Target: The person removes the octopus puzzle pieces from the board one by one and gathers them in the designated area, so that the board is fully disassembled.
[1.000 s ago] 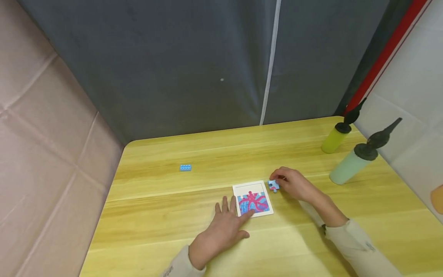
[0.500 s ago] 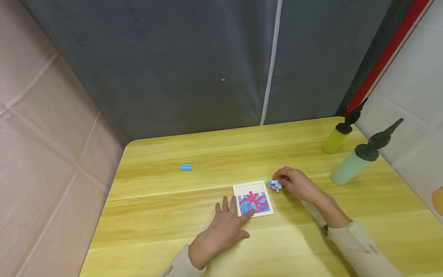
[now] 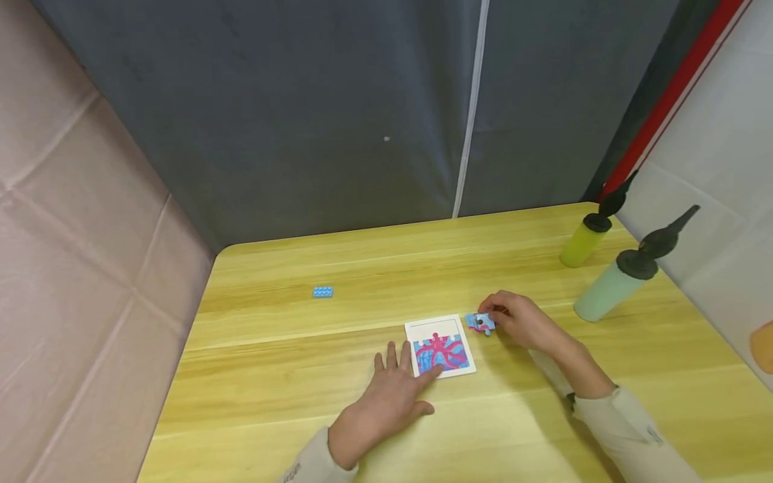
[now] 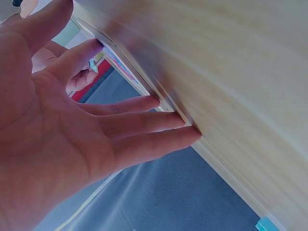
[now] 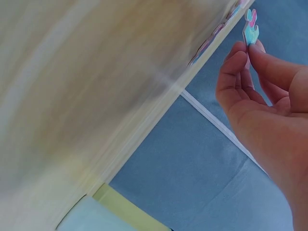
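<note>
A small square puzzle board (image 3: 440,347) with a white frame and a pink octopus on blue lies on the yellow wooden table (image 3: 338,335); its top row shows bare white. My left hand (image 3: 392,396) lies flat on the table, fingers straight, touching the board's left edge (image 4: 144,86). My right hand (image 3: 519,320) pinches a blue and pink puzzle piece (image 3: 480,324) just off the board's top right corner. In the right wrist view the piece (image 5: 250,26) sticks out from between thumb and fingers (image 5: 236,57).
A small blue toy brick (image 3: 323,292) lies alone at the table's left back. Two hand pumps stand at the right edge, one yellow (image 3: 586,238) and one pale green (image 3: 612,288). A dark curtain hangs behind the table.
My right hand has lifted the puzzle piece slightly and turned it near the board's top right corner. My left hand has stayed in place.
</note>
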Available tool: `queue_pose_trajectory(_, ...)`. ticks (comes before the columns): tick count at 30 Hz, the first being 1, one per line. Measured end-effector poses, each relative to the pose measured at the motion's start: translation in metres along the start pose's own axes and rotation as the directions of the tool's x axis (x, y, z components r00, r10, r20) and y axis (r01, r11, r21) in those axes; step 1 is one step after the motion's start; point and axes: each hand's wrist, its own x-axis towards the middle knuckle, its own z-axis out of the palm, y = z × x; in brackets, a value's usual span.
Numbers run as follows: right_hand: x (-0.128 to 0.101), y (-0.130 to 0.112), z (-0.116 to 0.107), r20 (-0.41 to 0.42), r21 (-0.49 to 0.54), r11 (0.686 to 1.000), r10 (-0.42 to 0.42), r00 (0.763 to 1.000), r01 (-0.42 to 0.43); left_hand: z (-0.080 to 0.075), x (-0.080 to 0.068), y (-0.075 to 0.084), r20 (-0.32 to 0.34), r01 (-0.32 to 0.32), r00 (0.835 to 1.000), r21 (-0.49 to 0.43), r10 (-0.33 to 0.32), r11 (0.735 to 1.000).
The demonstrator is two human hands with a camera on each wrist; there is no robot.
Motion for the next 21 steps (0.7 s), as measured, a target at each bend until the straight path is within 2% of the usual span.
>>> queue_pose_trajectory(21, -0.0009, 0.0073, -0.006, 0.009, -0.003, 1.0, 0.022, 1.0, -0.022, -0.0016, 0.0001, 0.0015, -0.002, 0.005, 1.0, -0.016, -0.005, 1.0)
